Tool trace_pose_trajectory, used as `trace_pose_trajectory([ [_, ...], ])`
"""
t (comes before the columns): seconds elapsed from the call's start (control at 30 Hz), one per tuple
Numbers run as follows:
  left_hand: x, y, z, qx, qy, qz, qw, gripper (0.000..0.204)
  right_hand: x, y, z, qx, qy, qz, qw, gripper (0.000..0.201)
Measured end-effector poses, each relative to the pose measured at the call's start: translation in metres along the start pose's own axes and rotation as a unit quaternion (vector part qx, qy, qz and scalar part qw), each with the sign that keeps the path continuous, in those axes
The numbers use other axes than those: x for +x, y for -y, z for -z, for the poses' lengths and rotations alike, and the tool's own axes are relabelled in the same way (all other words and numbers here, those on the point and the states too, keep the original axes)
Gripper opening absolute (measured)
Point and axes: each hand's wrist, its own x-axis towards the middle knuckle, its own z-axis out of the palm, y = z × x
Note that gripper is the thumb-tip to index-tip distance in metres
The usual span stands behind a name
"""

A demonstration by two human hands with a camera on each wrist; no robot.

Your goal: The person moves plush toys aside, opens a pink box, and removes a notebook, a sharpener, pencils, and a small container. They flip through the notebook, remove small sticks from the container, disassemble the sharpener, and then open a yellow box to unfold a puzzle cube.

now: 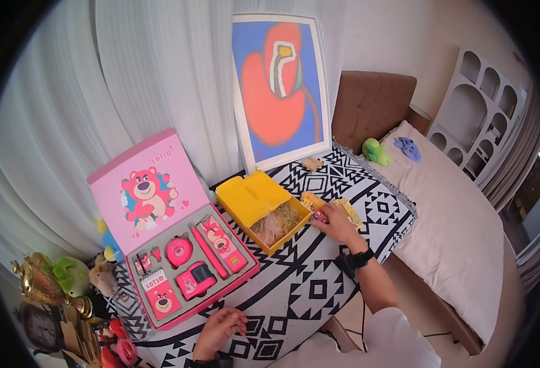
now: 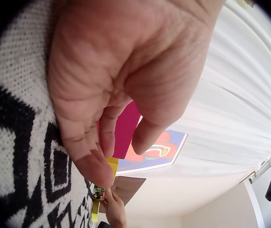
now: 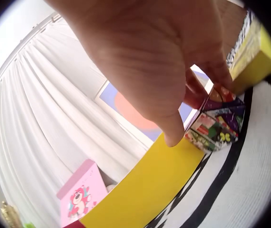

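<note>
My right hand (image 1: pixel 336 222) is at the right side of the yellow box (image 1: pixel 254 199), its fingertips on a small multicoloured object. In the right wrist view the thumb and fingers of that hand (image 3: pixel 173 71) pinch this faceted, printed piece (image 3: pixel 214 126) just above the cloth, beside the yellow box wall (image 3: pixel 149 185). The open yellow box holds shredded filling (image 1: pixel 285 216). My left hand (image 1: pixel 222 330) rests near the front edge of the patterned cloth, fingers loosely curled and holding nothing; the left wrist view shows the same hand (image 2: pixel 121 80) empty.
A pink box (image 1: pixel 245 277) with bear-themed items lies open at the left. Small yellow packages (image 1: pixel 348 211) lie beyond my right hand. A framed picture (image 1: pixel 282 86) leans at the back. A gold trophy (image 1: pixel 37 279) and plush toys stand far left; a bed (image 1: pixel 448 202) is at right.
</note>
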Motion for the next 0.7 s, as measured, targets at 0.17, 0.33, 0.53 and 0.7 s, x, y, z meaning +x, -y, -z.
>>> trace_pose_trajectory([
  [0.17,-0.001,-0.002,-0.005,0.006,-0.01,0.01,1.0,0.018,-0.034,0.034,0.004,-0.059,0.091,-0.077,0.991,0.053],
  [0.33,0.0,-0.001,-0.006,0.021,-0.005,0.007,1.0,0.019,-0.064,0.047,0.018,-0.068,0.108,-0.084,0.988,0.041],
  [0.53,-0.001,-0.001,-0.009,0.034,-0.011,-0.004,0.999,0.021,-0.043,0.013,0.036,-0.018,-0.028,-0.125,0.992,0.053],
  [0.7,0.0,0.002,-0.006,0.046,-0.006,-0.009,0.999,0.021,-0.013,-0.064,-0.008,-0.132,0.036,-0.195,0.971,0.08],
])
